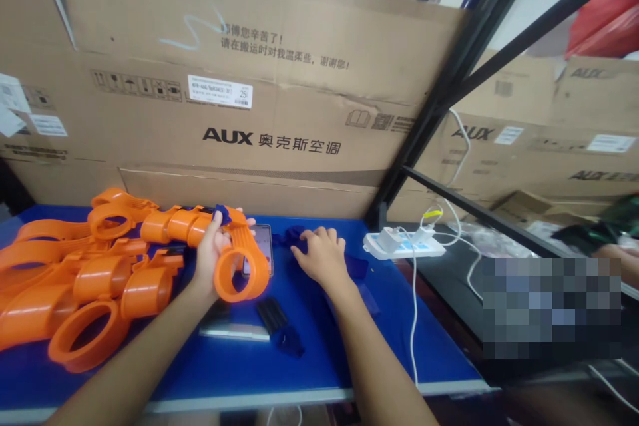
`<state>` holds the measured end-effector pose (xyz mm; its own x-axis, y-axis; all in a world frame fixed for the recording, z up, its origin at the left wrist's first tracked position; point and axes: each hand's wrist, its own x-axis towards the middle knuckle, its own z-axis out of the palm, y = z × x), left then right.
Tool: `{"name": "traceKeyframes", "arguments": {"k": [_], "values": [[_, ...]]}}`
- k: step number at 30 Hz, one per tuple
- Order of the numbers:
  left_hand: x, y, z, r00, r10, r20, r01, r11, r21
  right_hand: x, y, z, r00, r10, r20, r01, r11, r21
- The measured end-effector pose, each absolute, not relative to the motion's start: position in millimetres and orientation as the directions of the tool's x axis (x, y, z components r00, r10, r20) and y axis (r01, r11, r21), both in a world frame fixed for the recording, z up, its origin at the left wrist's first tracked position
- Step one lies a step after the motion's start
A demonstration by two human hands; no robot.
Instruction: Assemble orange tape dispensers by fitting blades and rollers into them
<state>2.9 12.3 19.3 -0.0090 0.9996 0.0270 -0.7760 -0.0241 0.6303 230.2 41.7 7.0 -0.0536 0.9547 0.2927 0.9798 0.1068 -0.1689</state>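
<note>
My left hand [212,249] is closed around an orange plastic tape dispenser [257,266], whose round ring hangs down on the right. A small dark blue part [222,214] shows at its top, by my thumb. My right hand [322,254] is over the table with bent fingers apart, the fingertips close to small dark blue parts [291,234]. Whether they touch cannot be made out. Several more orange dispensers [104,277] lie heaped to the left. A phone [264,243] lies behind the held dispenser, partly hidden.
The blue tabletop [319,363] bears a black ribbed piece [272,315], another dark blue part [289,341] and a flat pale-edged object [234,332]. A white power strip [403,245] with cables stands right. Cardboard [279,106] walls the back; a black frame post [424,116] rises beside it.
</note>
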Motion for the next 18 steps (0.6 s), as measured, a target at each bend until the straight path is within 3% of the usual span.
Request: {"name": "traceKeyframes", "arguments": {"k": [3,8,15,18], "values": [[6,9,18,0.021,0.999,0.028,-0.773,-0.002,0.634,228,42,3,-0.069,0.97,0.231,0.994,0.086,-0.063],[10,4,16,0.092,0.994,0.052,-0.752,0.035,0.659,225,41,3,-0.108,0.965,0.237,0.993,0.116,-0.02],[15,1,18,0.093,0.993,0.076,-0.748,0.019,0.663,224,38,13,-0.082,0.94,0.332,0.993,0.105,-0.05],[18,1,20,0.095,0.992,0.086,-0.746,0.013,0.666,227,36,22,-0.021,0.894,0.448,0.974,0.119,-0.193]]}}
